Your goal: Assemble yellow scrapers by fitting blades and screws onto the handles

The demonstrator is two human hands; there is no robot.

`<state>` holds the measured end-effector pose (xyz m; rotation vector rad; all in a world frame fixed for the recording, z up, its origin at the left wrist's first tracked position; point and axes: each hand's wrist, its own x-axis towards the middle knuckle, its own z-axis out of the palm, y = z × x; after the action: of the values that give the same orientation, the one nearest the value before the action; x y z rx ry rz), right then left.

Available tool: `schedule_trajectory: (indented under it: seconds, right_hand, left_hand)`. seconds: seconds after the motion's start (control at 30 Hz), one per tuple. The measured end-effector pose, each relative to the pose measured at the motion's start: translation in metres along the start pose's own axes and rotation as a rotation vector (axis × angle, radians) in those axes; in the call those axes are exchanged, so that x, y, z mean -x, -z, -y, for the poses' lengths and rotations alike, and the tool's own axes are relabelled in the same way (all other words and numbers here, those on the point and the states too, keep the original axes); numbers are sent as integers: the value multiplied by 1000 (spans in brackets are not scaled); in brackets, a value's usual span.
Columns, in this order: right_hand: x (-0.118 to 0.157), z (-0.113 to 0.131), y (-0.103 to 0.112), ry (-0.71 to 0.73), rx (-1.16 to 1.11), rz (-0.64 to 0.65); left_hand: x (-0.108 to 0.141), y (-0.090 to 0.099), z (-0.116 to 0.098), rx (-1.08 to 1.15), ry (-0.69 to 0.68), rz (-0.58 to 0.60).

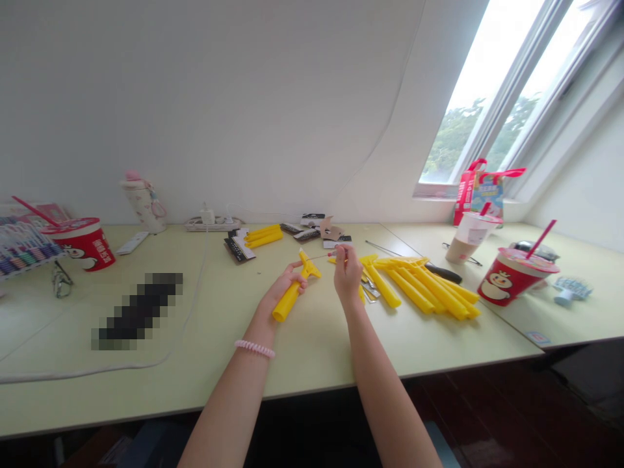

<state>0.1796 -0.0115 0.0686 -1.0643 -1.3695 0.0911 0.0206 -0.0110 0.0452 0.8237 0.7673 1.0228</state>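
A yellow plastic tool [287, 300] with a round handle and a flared head is wrapped in the fingers of my left hand [287, 284]. Its head points away from me and the handle's end points toward me. Just to the right, my right hand [347, 270] is pinched on a thin rod that reaches left to the tool's head. Several more yellow tools [422, 289] lie in a pile right of my right hand. Small metal pieces [371, 290] rest beside the pile, partly hidden by the tools.
Yellow pieces [263, 235] and black-and-white cards [240, 246] lie toward the wall. Red cups [507, 281] [92, 250] stand at both sides. A power strip [212, 225], a bottle [145, 201] and a black-handled screwdriver [442, 273] are also on the table.
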Motion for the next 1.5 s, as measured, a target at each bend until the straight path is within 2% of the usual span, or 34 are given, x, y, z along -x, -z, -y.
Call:
schedule_trajectory:
  seconds: [0.13,0.23,0.33,0.47,0.63,0.87,1.0,1.1,1.2,1.37,1.5]
  right_hand:
    - [-2,1,1,41,-1,31]
    - [-2,1,1,-14,-55,27]
    - [-2,-1,1,-52,2,8]
    - [-1,-4,2,-71,93,78]
    - [-2,-7,2,-84,6,147]
    - [-4,-7,0,-29,-78,100]
    - [-3,-5,2,-40,-11,46]
    - [-1,-7,3,-83,32,70]
    - [-2,-8,3,-67,2,95]
    - [-4,-5,3,43,-22,24]
    - [-4,-3,4,1,26,-15]
  left_hand:
    - [-1,1,0,11,-11,-21]
    - [-1,1,0,21,-7,-17]
    - [-1,1,0,17,-2,4]
    - [1,0,-1,21,-17,12]
    - [0,1,-1,11,-28,-13]
    - [0,1,0,-23,-21,15]
    - [2,-1,1,-75,-13,28]
    - [2,-2,1,-102,-7,5]
    - [2,-3,0,-100,-10,-4]
    - [3,-3,-2,-118,0,2]
    - [4,-3,-1,-132,-5,10]
